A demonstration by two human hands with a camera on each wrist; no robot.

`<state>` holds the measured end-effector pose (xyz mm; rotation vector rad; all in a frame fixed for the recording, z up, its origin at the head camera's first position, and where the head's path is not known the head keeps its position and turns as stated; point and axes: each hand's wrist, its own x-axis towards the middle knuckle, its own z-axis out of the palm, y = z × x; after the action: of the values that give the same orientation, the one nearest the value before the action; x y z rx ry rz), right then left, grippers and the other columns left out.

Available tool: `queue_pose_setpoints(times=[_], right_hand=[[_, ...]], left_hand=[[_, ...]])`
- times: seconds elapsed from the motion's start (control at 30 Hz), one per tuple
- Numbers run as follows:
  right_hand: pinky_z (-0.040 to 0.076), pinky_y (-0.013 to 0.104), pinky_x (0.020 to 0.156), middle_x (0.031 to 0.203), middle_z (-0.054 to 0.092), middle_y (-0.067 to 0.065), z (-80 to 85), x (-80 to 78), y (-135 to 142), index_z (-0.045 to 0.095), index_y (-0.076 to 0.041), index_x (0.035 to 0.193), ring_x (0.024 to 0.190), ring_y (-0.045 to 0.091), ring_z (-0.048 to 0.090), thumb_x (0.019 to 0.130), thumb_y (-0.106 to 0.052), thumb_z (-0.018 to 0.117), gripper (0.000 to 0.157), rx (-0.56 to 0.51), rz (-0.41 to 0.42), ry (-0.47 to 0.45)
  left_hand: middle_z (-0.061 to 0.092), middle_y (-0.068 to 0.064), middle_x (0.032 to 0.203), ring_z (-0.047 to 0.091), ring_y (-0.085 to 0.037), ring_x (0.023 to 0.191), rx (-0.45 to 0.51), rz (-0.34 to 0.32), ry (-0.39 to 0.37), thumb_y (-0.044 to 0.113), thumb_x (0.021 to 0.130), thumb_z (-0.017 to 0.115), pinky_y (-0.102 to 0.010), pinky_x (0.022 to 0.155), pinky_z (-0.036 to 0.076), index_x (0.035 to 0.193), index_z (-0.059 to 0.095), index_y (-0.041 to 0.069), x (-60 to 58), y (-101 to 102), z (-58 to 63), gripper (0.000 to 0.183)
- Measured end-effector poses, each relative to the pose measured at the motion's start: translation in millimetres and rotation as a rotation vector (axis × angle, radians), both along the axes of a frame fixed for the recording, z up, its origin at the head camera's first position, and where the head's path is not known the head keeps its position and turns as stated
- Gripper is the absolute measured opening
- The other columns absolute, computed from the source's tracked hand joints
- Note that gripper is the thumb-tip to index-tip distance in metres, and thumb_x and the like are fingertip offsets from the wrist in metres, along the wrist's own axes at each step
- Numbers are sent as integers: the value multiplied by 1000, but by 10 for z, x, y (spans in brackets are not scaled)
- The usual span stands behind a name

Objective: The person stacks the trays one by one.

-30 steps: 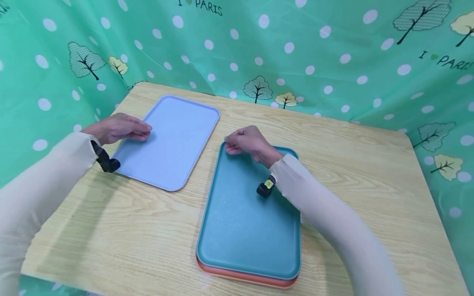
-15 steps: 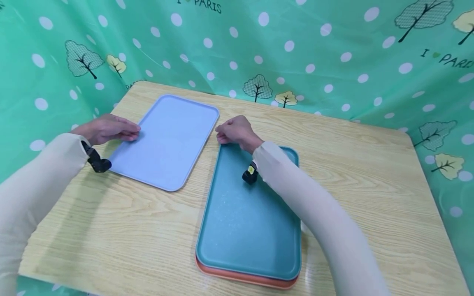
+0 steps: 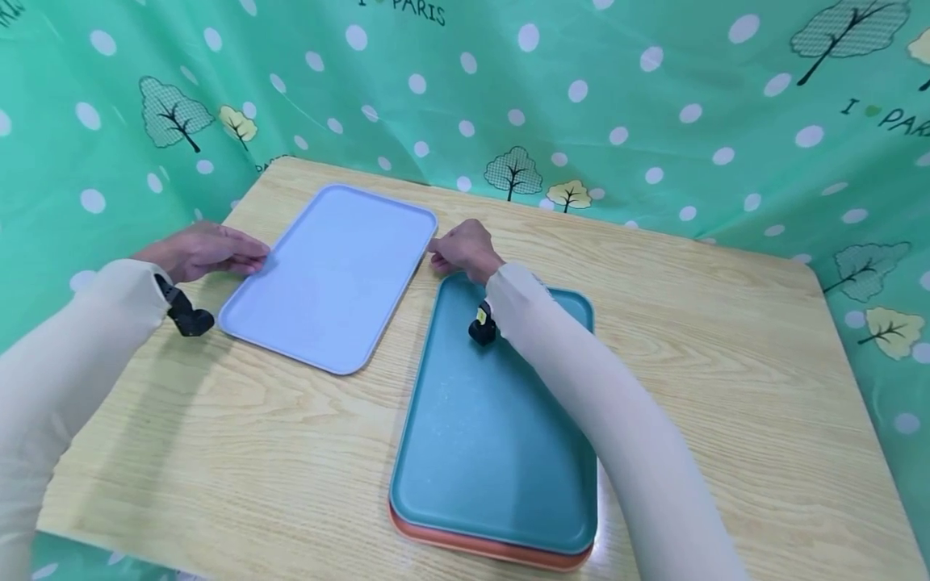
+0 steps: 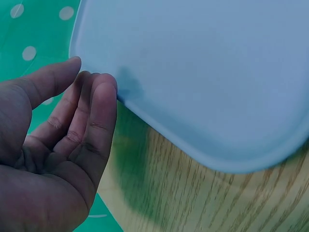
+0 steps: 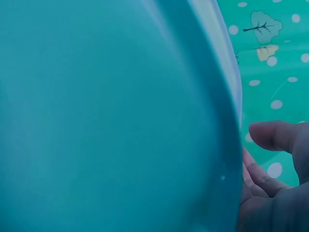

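A lavender-blue tray [image 3: 330, 274] lies at the left of the table in the head view. My left hand [image 3: 207, 248] is at its left edge; in the left wrist view its fingertips are by the rim, with the thumb apart from the fingers. At the tray's right edge, near the far corner, is my right hand [image 3: 467, 246]. Under my right forearm a teal tray [image 3: 494, 436] rests on an orange tray [image 3: 494, 549], of which only the near rim shows. In the right wrist view the teal rim hides part of the right fingers.
The wooden table [image 3: 726, 387] carries all the trays. A green dotted curtain [image 3: 407, 105] hangs behind it and along its sides. A narrow strip of table separates the lavender tray from the teal one.
My right hand has moved left and away from me, off the teal tray's far corner to the lavender tray's right edge. My left hand has drawn back leftward to that tray's left edge.
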<state>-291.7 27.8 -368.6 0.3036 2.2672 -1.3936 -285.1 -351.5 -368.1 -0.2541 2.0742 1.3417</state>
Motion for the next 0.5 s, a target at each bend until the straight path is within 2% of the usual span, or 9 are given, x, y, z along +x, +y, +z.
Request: queue_pose_setpoints(times=[0.33,0.5], right_hand=[[50,19,50,83,73,11,-144,-108,-33,71,-2,86,70,18,71,81,-21,68,19,94,-25,-29],[51,20,48,78,72,9,-164,-150,-57,71,-2,85,64,16,70,81,-19,68,17,80,-25,-47]], left_hand=[[70,11,80,65,-2,76,-72,16,1,27,86,65,-20,76,54,84,70,25,-22,4,-4,6],[71,10,78,65,-2,75,-98,17,8,28,85,67,-20,74,54,85,71,23,-26,28,5,6]])
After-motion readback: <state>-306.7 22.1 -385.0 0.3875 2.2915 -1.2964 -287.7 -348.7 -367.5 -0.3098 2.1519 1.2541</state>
